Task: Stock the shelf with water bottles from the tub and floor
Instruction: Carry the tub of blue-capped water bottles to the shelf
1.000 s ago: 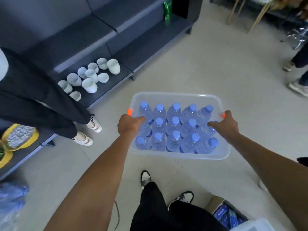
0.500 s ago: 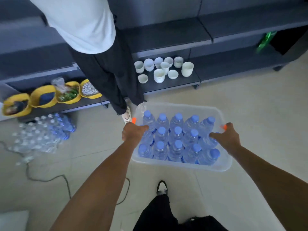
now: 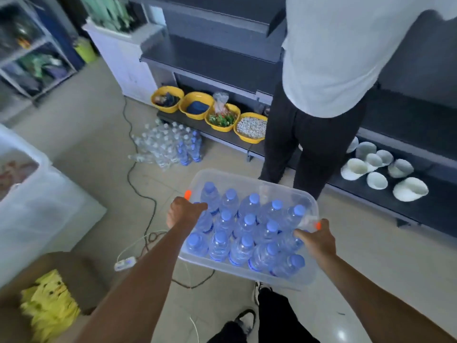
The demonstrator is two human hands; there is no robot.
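Observation:
I carry a clear plastic tub (image 3: 222, 175) off the floor, packed with several blue-capped water bottles (image 3: 247, 225). My left hand (image 3: 183, 214) grips the tub's left rim by an orange clip. My right hand (image 3: 317, 240) grips the right rim by the other orange clip. A pile of wrapped water bottles (image 3: 169, 143) lies on the floor to the left of the dark grey shelf unit (image 3: 215, 61), whose middle boards stand bare.
A person in a white shirt and black trousers (image 3: 319, 134) stands right in front of the shelf. Yellow bowls (image 3: 222, 115) and white cups (image 3: 378, 169) fill the bottom board. Cables (image 3: 138, 184) cross the floor; a cardboard box (image 3: 49, 295) and a white chest (image 3: 32, 194) stand left.
My view has swung left along the shelf with the tub still carried in both hands. The floor bottle pile and yellow bowls came nearer to the centre; the standing person now appears on the right.

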